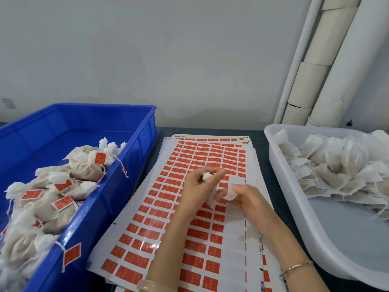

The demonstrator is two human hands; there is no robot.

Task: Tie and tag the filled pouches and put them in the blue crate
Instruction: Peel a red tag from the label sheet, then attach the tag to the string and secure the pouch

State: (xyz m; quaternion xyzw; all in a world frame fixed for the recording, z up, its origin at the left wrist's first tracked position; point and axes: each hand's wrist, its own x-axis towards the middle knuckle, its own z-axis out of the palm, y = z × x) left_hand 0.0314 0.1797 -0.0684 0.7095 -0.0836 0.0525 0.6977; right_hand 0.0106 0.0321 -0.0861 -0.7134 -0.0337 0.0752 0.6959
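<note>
Now the left hand (pixel 196 185) grips the pouch (pixel 211 199), neck up, body hanging; the crate (pixel 147 133) lies to its left; the right hand (pixel 247 198) sits just beside, grip unclear.

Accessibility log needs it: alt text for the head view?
Left hand grips a white pouch over sheets of red tag stickers; right hand close beside it. Blue crate of tagged pouches at left, white tub of untagged pouches at right.

The sticker sheet (pixel 233 245) reads "1-1 0802-1600" along its right margin.
</note>
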